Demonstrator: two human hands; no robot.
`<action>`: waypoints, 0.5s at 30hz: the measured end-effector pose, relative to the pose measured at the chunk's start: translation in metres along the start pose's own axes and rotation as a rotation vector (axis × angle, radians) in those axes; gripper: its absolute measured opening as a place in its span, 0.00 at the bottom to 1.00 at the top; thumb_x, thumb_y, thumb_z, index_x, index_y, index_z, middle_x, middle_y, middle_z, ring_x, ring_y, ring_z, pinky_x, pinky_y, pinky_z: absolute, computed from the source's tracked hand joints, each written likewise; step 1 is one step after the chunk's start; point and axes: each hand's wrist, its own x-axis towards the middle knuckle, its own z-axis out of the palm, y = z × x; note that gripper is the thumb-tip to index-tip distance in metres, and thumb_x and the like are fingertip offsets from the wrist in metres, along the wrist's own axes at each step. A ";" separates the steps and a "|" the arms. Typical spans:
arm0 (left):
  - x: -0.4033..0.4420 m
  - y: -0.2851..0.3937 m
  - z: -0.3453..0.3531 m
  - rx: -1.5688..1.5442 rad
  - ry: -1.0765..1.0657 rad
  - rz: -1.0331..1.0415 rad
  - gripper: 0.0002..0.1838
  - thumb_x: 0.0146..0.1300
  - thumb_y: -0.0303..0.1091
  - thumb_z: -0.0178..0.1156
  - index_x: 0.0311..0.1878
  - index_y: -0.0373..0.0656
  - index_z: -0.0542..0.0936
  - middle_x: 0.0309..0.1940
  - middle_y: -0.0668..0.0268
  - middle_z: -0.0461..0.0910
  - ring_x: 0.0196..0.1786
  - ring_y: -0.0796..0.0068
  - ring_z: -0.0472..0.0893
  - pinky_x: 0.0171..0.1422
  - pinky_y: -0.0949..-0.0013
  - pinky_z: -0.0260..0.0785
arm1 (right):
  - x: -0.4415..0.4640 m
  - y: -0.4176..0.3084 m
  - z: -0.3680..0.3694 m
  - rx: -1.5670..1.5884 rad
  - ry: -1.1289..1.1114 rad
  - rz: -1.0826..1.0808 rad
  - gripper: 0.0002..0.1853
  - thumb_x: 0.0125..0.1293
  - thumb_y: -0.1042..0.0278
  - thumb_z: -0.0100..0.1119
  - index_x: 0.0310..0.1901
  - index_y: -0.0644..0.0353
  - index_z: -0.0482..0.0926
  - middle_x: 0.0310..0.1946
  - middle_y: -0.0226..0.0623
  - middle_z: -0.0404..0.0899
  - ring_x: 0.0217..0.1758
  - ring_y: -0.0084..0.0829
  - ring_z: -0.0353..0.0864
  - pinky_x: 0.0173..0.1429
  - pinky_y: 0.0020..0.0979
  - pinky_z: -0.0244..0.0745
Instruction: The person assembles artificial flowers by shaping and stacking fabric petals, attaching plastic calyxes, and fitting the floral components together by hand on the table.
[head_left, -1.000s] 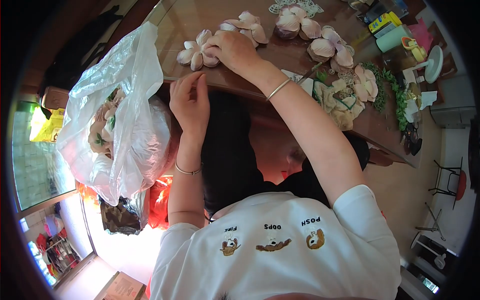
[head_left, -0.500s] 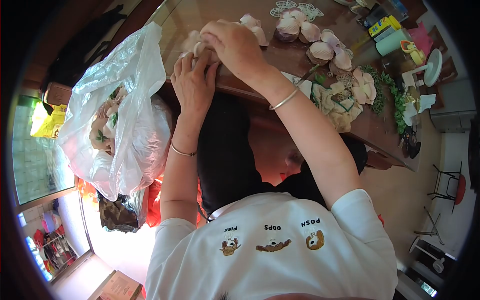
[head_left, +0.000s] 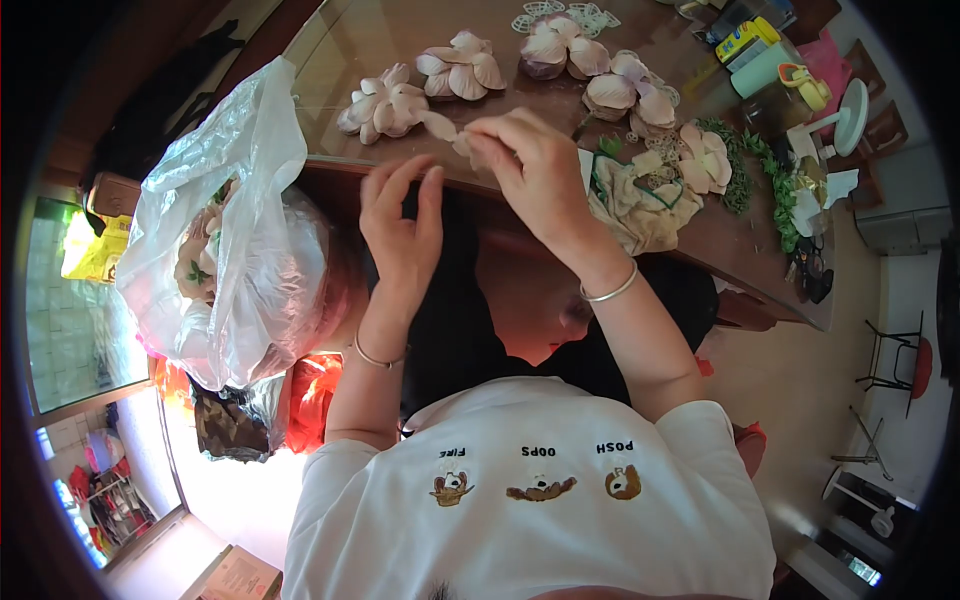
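My right hand pinches a pale pinkish fabric petal piece over the table's near edge. The piece reaches left toward a pile of petals on the tabletop; whether it touches that pile I cannot tell. Just in front of the edge, my left hand is raised and holds nothing, its fingers stretched and thumb apart. Behind lies a second petal pile, and more lilac-pink petal stacks sit farther right.
A clear plastic bag with artificial flowers stands left of my legs. On the table's right are a beige cloth, green artificial sprigs, scissors, a yellow container and a white round-topped stand. White lacy pieces lie at the back.
Both hands have drawn back from the left petal pile toward me and moved apart. The right hand now carries a petal piece; the left has opened. The view has shifted slightly.
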 end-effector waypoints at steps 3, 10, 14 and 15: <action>-0.006 0.020 0.002 -0.342 -0.066 -0.300 0.11 0.63 0.31 0.62 0.46 0.37 0.82 0.37 0.61 0.79 0.40 0.74 0.77 0.46 0.72 0.70 | -0.023 -0.004 -0.001 -0.079 0.016 -0.070 0.07 0.57 0.79 0.63 0.38 0.61 0.82 0.31 0.30 0.78 0.25 0.27 0.72 0.31 0.27 0.68; -0.008 0.017 0.007 -0.901 -0.251 -0.750 0.09 0.67 0.29 0.59 0.42 0.33 0.81 0.30 0.67 0.80 0.31 0.82 0.76 0.39 0.82 0.69 | -0.060 -0.009 -0.006 -0.177 0.050 -0.186 0.10 0.56 0.79 0.64 0.41 0.60 0.82 0.37 0.28 0.78 0.28 0.27 0.75 0.35 0.27 0.73; -0.012 0.028 0.014 -0.957 -0.177 -0.785 0.08 0.63 0.28 0.62 0.40 0.32 0.81 0.30 0.66 0.80 0.30 0.82 0.75 0.37 0.84 0.67 | -0.069 -0.013 -0.015 -0.126 0.059 -0.194 0.11 0.56 0.79 0.65 0.42 0.60 0.82 0.38 0.28 0.79 0.30 0.26 0.76 0.35 0.24 0.72; -0.013 0.031 0.015 -0.975 -0.149 -0.795 0.08 0.62 0.28 0.64 0.39 0.32 0.81 0.29 0.66 0.80 0.30 0.82 0.74 0.37 0.84 0.66 | -0.070 -0.013 -0.018 -0.108 0.062 -0.199 0.11 0.56 0.79 0.65 0.42 0.60 0.82 0.38 0.28 0.79 0.31 0.26 0.77 0.35 0.23 0.72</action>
